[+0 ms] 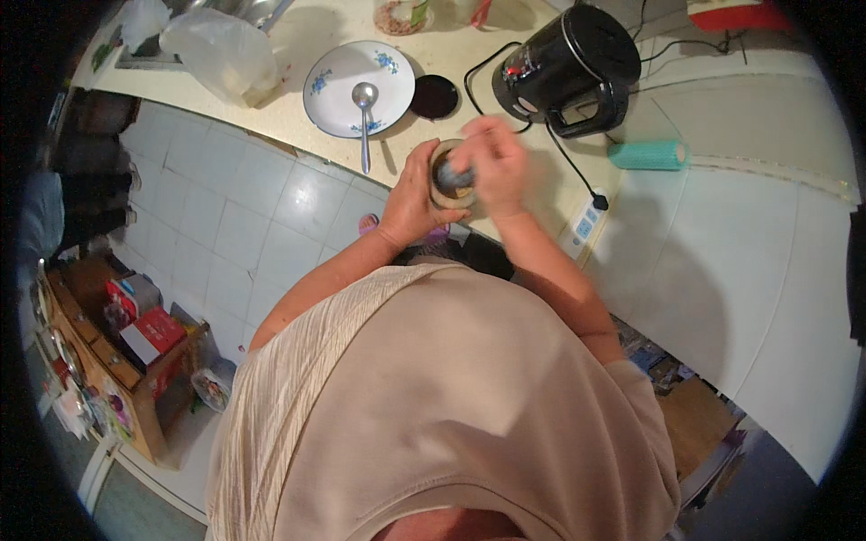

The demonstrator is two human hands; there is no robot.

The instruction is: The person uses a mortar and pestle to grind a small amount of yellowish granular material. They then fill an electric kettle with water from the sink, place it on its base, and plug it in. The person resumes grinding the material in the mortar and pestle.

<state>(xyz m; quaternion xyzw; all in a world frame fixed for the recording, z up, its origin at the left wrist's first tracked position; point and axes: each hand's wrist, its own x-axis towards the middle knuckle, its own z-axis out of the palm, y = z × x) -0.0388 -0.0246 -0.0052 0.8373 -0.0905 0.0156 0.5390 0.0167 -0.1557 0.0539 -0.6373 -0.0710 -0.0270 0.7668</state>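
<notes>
My left hand (411, 204) wraps around the side of a pale, thick-walled mortar (443, 201) at the counter's front edge. Over its mouth my right hand (499, 169), blurred by motion, grips a grey, rounded pestle (453, 176) whose lower end is inside the bowl. Some yellowish-brown bits show at the bottom of the mortar; the rest of its contents is hidden. Beyond my left hand lies a white plate (331, 98) with blue flowers, and a metal spoon (365, 101) rests across it, handle towards me. A dark round lid (434, 97) sits beside the plate.
A black electric jug appliance (565, 67) stands at the back right, its cord running to a power strip (586, 223). Right of it lies a green roll (649, 155). A plastic bag (223, 57) and a jar (400, 16) are further back. A wooden cabinet (111, 351) stands at left.
</notes>
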